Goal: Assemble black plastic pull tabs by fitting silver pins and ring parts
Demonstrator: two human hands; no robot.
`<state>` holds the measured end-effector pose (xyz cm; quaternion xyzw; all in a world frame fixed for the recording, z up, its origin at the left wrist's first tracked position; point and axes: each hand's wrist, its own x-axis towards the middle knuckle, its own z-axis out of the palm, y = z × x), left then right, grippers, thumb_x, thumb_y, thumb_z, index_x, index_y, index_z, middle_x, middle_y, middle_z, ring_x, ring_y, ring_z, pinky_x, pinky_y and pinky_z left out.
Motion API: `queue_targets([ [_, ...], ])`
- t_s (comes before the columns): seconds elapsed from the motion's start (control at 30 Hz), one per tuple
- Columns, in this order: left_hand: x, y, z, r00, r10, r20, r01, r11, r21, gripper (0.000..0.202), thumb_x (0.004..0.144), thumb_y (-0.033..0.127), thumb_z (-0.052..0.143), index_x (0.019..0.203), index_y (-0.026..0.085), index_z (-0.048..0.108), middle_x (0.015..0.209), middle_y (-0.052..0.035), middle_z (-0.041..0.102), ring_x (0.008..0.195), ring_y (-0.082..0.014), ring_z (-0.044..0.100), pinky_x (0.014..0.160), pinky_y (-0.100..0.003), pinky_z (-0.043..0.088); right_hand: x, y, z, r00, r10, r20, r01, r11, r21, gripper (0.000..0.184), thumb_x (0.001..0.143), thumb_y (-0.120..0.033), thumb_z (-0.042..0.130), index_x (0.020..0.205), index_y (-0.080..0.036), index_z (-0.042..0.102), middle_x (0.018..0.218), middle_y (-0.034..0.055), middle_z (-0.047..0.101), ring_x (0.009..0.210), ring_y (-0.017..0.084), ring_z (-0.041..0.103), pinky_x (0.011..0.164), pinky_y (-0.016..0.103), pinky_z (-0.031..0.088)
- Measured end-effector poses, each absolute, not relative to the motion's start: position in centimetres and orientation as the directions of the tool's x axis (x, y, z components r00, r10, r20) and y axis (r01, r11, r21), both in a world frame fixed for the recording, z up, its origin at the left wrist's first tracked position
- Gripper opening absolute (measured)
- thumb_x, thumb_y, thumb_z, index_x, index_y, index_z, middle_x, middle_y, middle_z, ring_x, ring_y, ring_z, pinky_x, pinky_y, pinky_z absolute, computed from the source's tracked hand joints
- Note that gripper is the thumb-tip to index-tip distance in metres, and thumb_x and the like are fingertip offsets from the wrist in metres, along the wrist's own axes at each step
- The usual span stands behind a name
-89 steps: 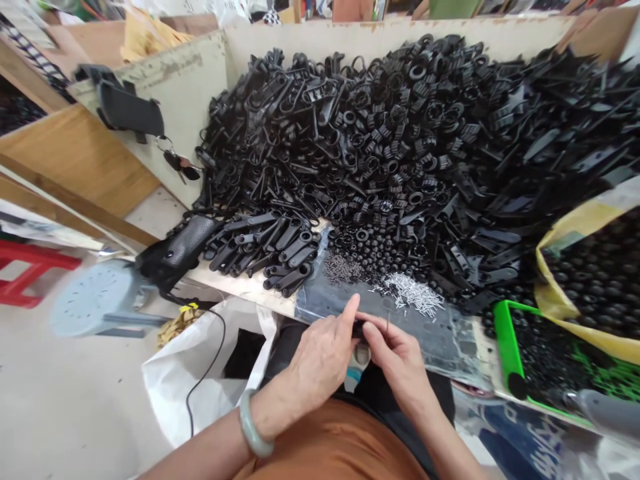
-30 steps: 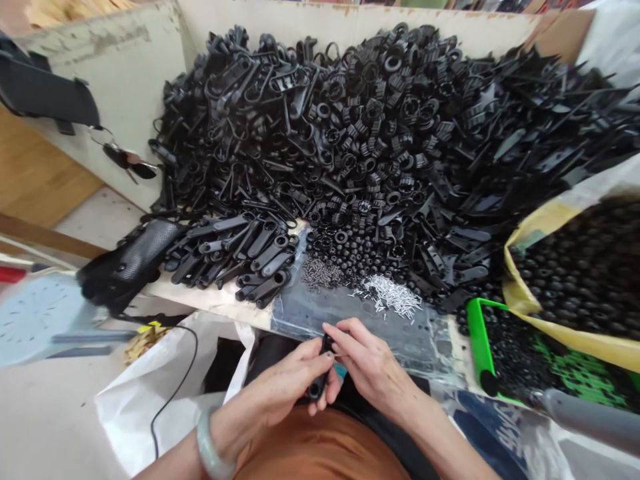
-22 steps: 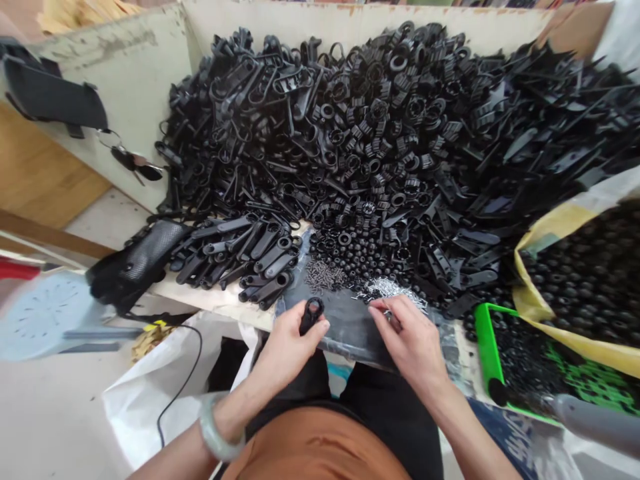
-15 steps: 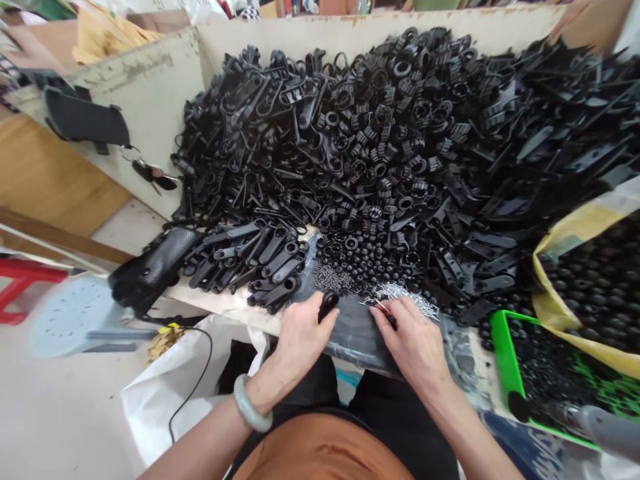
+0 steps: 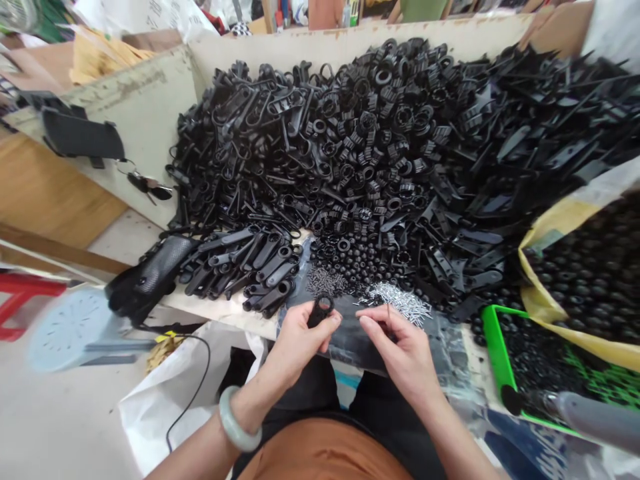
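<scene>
My left hand point(image 5: 303, 340) is closed around a black plastic part with a ring-shaped end point(image 5: 324, 304), the ring facing up. To its right, my right hand point(image 5: 403, 347) is pinched, thumb against fingertips; what it holds is too small to make out. Just beyond the right fingers lies a heap of silver metal pins point(image 5: 400, 301). Small dark grey pieces point(image 5: 325, 281) are piled beyond the left hand, with black beads point(image 5: 363, 260) behind them. Both hands are over a dark plastic-covered patch point(image 5: 345, 337) at the table's front edge.
Black plastic parts point(image 5: 300, 133) are heaped high across the table, with long handle-like ones point(image 5: 273, 263) laid at the left. A green bin point(image 5: 495, 353) and a yellow-edged bag of beads point(image 5: 533, 267) stand right. Left are a black mesh-patterned object point(image 5: 155, 270) and a stool point(image 5: 65, 330).
My left hand has turned the black part so its ring end shows upward. The right hand has come away from the silver pins, with its fingertips nearer the left hand.
</scene>
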<state>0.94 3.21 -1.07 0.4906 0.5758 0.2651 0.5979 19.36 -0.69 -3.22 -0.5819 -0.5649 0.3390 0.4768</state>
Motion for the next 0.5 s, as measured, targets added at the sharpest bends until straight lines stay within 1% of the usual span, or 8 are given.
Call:
queue_targets([
  [0.07, 0.8, 2.5, -0.6, 0.231, 0.821, -0.522, 0.069, 0.521, 0.851, 0.031, 0.082, 0.047, 0.073, 0.088, 0.017, 0.067, 0.048, 0.0076, 0.045, 0.043, -0.0077, 0.034, 0.045, -0.022, 0.020, 18.7, -0.8, -3.0, 0.121, 0.982, 0.148, 0.274, 0.110, -0.955, 0.023, 0.098, -0.040, 0.064, 0.092, -0.022, 0.077, 0.082, 0.0042, 0.071, 0.071, 0.018, 0.064, 0.059, 0.027, 0.049],
  [0.13, 0.8, 2.0, -0.2, 0.258, 0.803, -0.538, -0.023, 0.562, 0.827, 0.035, 0.078, 0.048, 0.079, 0.087, 0.016, 0.068, 0.049, 0.0076, 0.046, 0.042, -0.0061, 0.034, 0.043, -0.021, 0.017, 18.2, -0.8, -2.7, 0.093, 0.982, 0.162, 0.252, 0.134, -0.958, 0.021, 0.098, -0.038, 0.065, 0.092, -0.022, 0.078, 0.081, 0.0043, 0.070, 0.071, 0.018, 0.064, 0.059, 0.027, 0.049],
  [0.2, 0.7, 1.6, -0.1, 0.272, 0.804, -0.529, -0.075, 0.566, 0.821, 0.037, 0.076, 0.048, 0.081, 0.086, 0.016, 0.068, 0.050, 0.0074, 0.047, 0.042, -0.0051, 0.034, 0.042, -0.020, 0.016, 18.0, -0.9, -2.5, 0.064, 0.982, 0.180, 0.248, 0.159, -0.956, 0.019, 0.098, -0.036, 0.066, 0.093, -0.022, 0.078, 0.080, 0.0040, 0.070, 0.070, 0.017, 0.064, 0.058, 0.026, 0.049],
  [0.37, 0.7, 1.1, 0.0, 0.278, 0.810, -0.516, -0.101, 0.559, 0.823, 0.037, 0.076, 0.048, 0.081, 0.085, 0.015, 0.068, 0.048, 0.0081, 0.046, 0.042, -0.0049, 0.034, 0.041, -0.020, 0.016, 18.0, -1.3, -2.2, 0.001, 0.974, 0.228, 0.286, 0.218, -0.933, 0.013, 0.098, -0.028, 0.065, 0.095, -0.024, 0.077, 0.081, 0.0030, 0.070, 0.069, 0.016, 0.065, 0.058, 0.025, 0.049],
  [0.5, 0.3, 0.7, -0.3, 0.299, 0.804, -0.515, -0.073, 0.557, 0.827, 0.034, 0.079, 0.046, 0.078, 0.086, 0.016, 0.066, 0.048, 0.0080, 0.047, 0.042, -0.0049, 0.032, 0.042, -0.020, 0.016, 18.0, -1.9, -2.2, -0.078, 0.951, 0.300, 0.361, 0.308, -0.880, 0.013, 0.100, -0.022, 0.063, 0.100, -0.023, 0.075, 0.091, 0.0047, 0.072, 0.078, 0.017, 0.068, 0.069, 0.027, 0.054],
])
